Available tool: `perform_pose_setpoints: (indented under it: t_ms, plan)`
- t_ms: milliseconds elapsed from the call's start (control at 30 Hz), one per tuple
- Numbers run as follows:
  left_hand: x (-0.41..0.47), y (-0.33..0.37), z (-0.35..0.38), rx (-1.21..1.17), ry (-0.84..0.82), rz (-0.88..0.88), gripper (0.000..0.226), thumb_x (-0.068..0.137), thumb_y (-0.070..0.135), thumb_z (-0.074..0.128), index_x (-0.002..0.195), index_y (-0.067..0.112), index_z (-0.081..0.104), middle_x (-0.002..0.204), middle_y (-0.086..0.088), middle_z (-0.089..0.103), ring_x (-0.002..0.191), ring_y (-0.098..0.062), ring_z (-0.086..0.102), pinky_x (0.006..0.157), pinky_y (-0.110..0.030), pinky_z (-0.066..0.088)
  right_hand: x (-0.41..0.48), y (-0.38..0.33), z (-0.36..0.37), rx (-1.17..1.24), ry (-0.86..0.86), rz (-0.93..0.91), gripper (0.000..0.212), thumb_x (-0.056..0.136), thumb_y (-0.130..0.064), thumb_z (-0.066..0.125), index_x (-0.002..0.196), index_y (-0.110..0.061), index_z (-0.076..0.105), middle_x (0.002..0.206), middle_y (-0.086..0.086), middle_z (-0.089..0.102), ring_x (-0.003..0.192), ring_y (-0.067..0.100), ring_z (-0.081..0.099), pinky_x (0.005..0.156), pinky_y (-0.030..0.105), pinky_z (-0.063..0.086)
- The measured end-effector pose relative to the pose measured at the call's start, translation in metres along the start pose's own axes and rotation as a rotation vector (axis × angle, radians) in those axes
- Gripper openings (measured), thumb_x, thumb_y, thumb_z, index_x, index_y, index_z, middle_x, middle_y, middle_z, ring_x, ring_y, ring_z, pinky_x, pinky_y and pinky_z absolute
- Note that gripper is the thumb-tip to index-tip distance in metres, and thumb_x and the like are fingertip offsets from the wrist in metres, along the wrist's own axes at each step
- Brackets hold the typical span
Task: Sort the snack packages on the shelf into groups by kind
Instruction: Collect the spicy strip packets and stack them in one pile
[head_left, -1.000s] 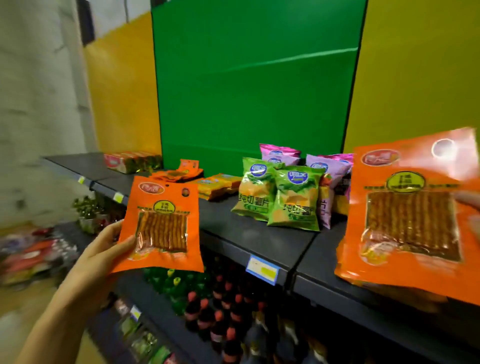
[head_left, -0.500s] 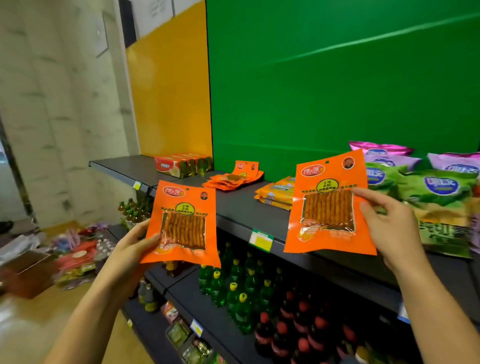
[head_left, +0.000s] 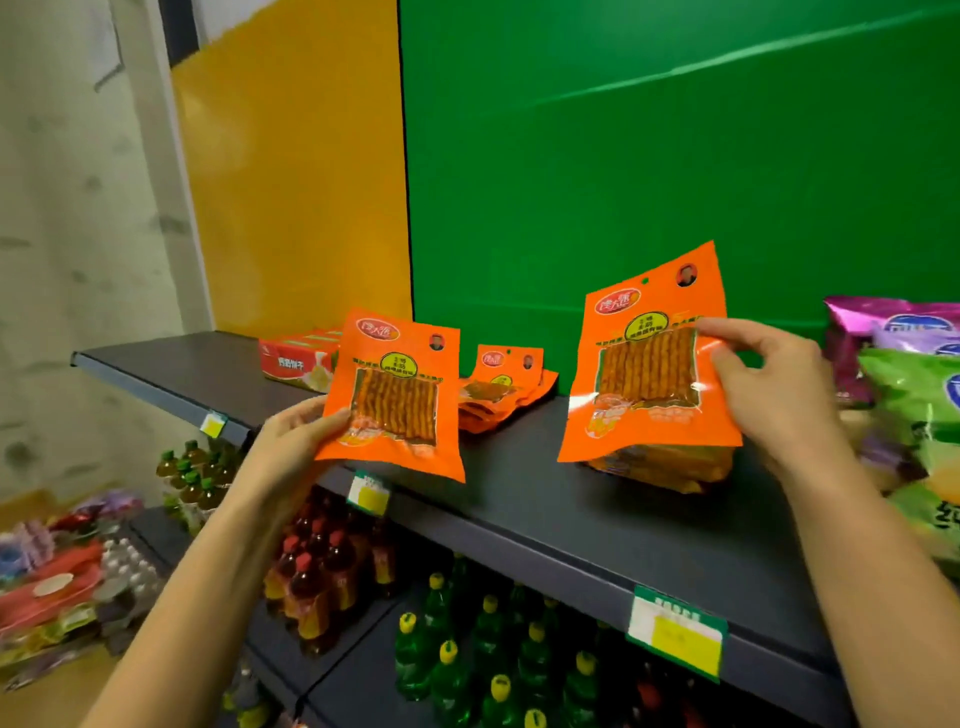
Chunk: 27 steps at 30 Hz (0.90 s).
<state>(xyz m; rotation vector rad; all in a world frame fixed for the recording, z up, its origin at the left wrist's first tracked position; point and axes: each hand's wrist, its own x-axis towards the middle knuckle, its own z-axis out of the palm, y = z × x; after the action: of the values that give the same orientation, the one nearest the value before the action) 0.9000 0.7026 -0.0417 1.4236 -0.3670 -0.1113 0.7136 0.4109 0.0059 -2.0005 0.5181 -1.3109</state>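
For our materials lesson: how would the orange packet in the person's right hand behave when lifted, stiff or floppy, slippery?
Probably light and fairly stiff: the right hand holds the orange packet nearly upright by one edge without sagging. Its glossy film shows glare, so it may be slippery.

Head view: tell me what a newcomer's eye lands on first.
The left hand holds one orange packet in front of the shelf; the right hand pinches a matching packet above a yellow-orange stack. A pile of the same packets lies between them, further back. Behind, a bright green backboard fills the wall.
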Motion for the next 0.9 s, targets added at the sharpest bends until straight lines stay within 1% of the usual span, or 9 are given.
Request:
perform_pose_setpoints:
  t_ms: [67, 167, 267, 467, 533, 600, 700, 800, 900]
  plan:
    - [0.036, -0.001, 0.000, -0.002, -0.020, -0.001, 0.028, 0.092, 0.002, 0.051, 0.119, -0.001, 0.058, 0.064, 0.001, 0.071, 0.048, -0.003, 0.063, 0.047, -0.013, 0.052, 0.015, -0.009, 0.015, -0.049, 0.002, -0.005, 0.030, 0.090, -0.011, 0.051, 0.113, -0.021, 0.068, 0.095, 0.000, 0.061, 0.060, 0.024, 0.050, 0.048, 0.020, 0.038]
    - [0.087, -0.004, 0.008, 0.017, -0.106, -0.019, 0.027, 0.092, 0.001, 0.050, 0.117, -0.004, 0.058, 0.051, 0.006, 0.069, 0.044, 0.000, 0.062, 0.047, -0.012, 0.053, 0.034, -0.017, 0.037, -0.074, 0.026, 0.011, 0.031, 0.091, -0.011, 0.050, 0.114, -0.020, 0.067, 0.105, 0.001, 0.063, 0.073, 0.029, 0.056, 0.059, 0.026, 0.041]
    - [0.135, -0.014, 0.021, 0.048, -0.160, -0.037, 0.025, 0.091, -0.001, 0.051, 0.114, -0.004, 0.058, 0.046, 0.007, 0.067, 0.040, 0.000, 0.061, 0.044, -0.012, 0.051, 0.048, -0.017, 0.066, -0.099, 0.044, 0.012, 0.031, 0.089, -0.011, 0.051, 0.113, -0.021, 0.068, 0.112, 0.006, 0.067, 0.078, 0.020, 0.055, 0.062, 0.023, 0.043]
    - [0.223, -0.041, 0.034, 0.122, -0.334, -0.134, 0.007, 0.089, 0.004, 0.056, 0.088, 0.004, 0.063, 0.045, 0.005, 0.067, 0.039, -0.002, 0.061, 0.043, -0.014, 0.051, 0.065, -0.009, 0.135, -0.044, -0.009, 0.122, 0.031, 0.088, -0.012, 0.052, 0.097, -0.037, 0.069, 0.116, 0.007, 0.066, 0.100, 0.036, 0.064, 0.087, 0.049, 0.050]
    - [0.244, -0.047, 0.037, 0.154, -0.398, -0.159, 0.012, 0.088, 0.005, 0.058, 0.078, 0.007, 0.064, 0.045, 0.004, 0.067, 0.039, -0.002, 0.061, 0.042, -0.014, 0.051, 0.070, -0.007, 0.162, 0.006, -0.019, 0.181, 0.031, 0.087, -0.011, 0.052, 0.089, -0.037, 0.068, 0.115, 0.008, 0.067, 0.093, 0.033, 0.065, 0.082, 0.045, 0.053]
    - [0.259, -0.051, 0.042, 0.245, -0.432, -0.130, 0.018, 0.088, 0.005, 0.060, 0.070, 0.009, 0.063, 0.044, 0.006, 0.066, 0.039, -0.001, 0.060, 0.043, -0.014, 0.050, 0.073, -0.004, 0.189, 0.056, -0.008, 0.259, 0.032, 0.089, -0.007, 0.050, 0.097, -0.030, 0.069, 0.113, 0.009, 0.067, 0.077, 0.025, 0.063, 0.065, 0.032, 0.053]
    - [0.275, -0.061, 0.049, 0.480, -0.488, -0.021, 0.023, 0.084, 0.010, 0.065, 0.062, 0.015, 0.061, 0.057, 0.002, 0.065, 0.054, -0.009, 0.059, 0.058, -0.018, 0.047, 0.073, 0.005, 0.228, 0.098, 0.029, 0.339, 0.033, 0.089, -0.003, 0.047, 0.109, -0.016, 0.069, 0.115, 0.012, 0.067, 0.079, 0.020, 0.059, 0.062, 0.027, 0.047]
    - [0.285, -0.069, 0.051, 0.614, -0.569, 0.028, 0.016, 0.071, 0.021, 0.071, 0.058, 0.019, 0.061, 0.068, -0.005, 0.062, 0.072, -0.018, 0.057, 0.075, -0.033, 0.048, 0.070, 0.019, 0.261, 0.134, 0.060, 0.470, 0.033, 0.089, 0.000, 0.045, 0.111, -0.012, 0.068, 0.115, 0.014, 0.066, 0.072, 0.018, 0.059, 0.060, 0.027, 0.048]
    - [0.289, -0.073, 0.050, 0.650, -0.700, 0.034, 0.009, 0.074, 0.026, 0.069, 0.069, 0.019, 0.069, 0.079, -0.009, 0.067, 0.078, -0.018, 0.059, 0.090, -0.041, 0.051, 0.066, 0.035, 0.282, 0.059, 0.073, 0.541, 0.033, 0.088, 0.001, 0.046, 0.111, -0.009, 0.068, 0.118, 0.013, 0.065, 0.083, 0.021, 0.059, 0.065, 0.025, 0.047]
